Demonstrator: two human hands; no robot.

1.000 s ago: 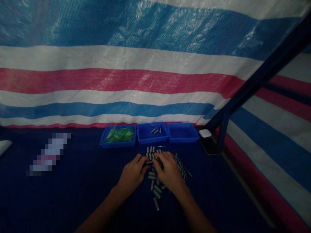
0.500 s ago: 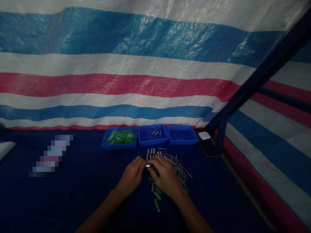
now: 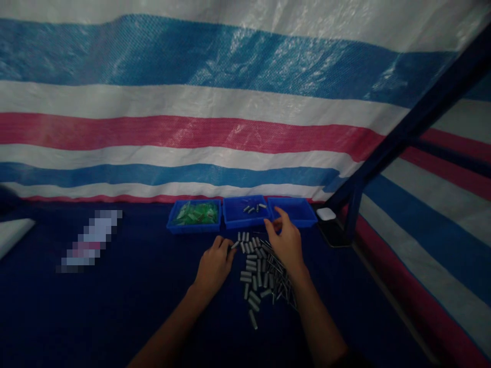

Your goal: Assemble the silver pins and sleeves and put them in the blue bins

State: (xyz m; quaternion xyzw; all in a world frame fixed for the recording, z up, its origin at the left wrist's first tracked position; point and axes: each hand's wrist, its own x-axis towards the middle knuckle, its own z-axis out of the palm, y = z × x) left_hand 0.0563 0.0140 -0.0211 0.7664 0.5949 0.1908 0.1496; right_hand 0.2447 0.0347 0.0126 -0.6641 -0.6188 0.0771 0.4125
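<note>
My left hand (image 3: 214,261) is over the dark blue table, its fingers closed at the end of a small grey metal cylinder (image 3: 235,245). My right hand (image 3: 287,240) is raised beside the middle blue tray, with thumb and fingers apart and nothing visible between them. Inside the middle tray (image 3: 244,222) lie several small metal cylinders (image 3: 251,210). Between my hands, many loose grey cylinders (image 3: 251,263) are spread on the table. A heap of thin metal rods (image 3: 282,278) lies to their right, partly hidden under my right hand and forearm.
A left blue tray (image 3: 194,229) holds green packets (image 3: 197,212). The right blue tray (image 3: 303,223) stands beside a white case (image 3: 326,213) and a dark phone (image 3: 334,234). A blue frame post (image 3: 353,204) rises at the right, before striped sheeting (image 3: 192,133).
My hands have parted. The right one has moved up and right to the trays and opened; the left has moved slightly to a loose cylinder. Another cylinder shows in the middle tray.
</note>
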